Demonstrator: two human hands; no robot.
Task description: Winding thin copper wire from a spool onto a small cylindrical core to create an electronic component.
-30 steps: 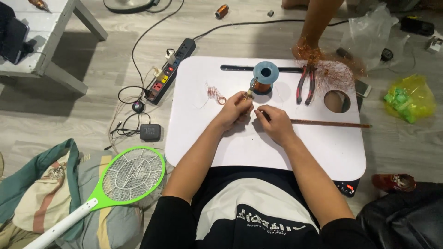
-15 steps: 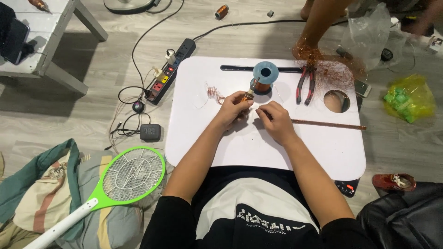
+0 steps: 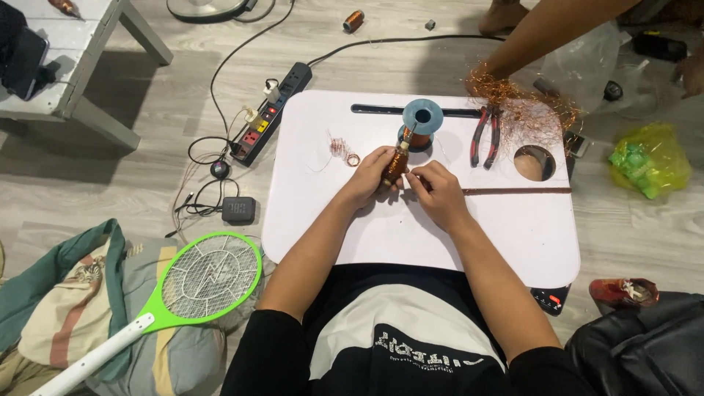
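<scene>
Two hands pinch: left hand (image 3: 369, 174) grips a copper-wound cylindrical coil (image 3: 397, 163), right hand (image 3: 434, 189) thin wire.

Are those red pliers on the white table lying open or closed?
Open a little. The pliers lie flat on the table with their red handles spread apart toward the person; the jaw end is too small to judge.

A: the fan base (image 3: 209, 7) up top is chopped by the edge, and the other person's arm (image 3: 565, 26) too.

B: yeah, and the left hand (image 3: 370, 180) covers half the copper coil (image 3: 397, 163). The thin wire there is too small to follow.
</scene>
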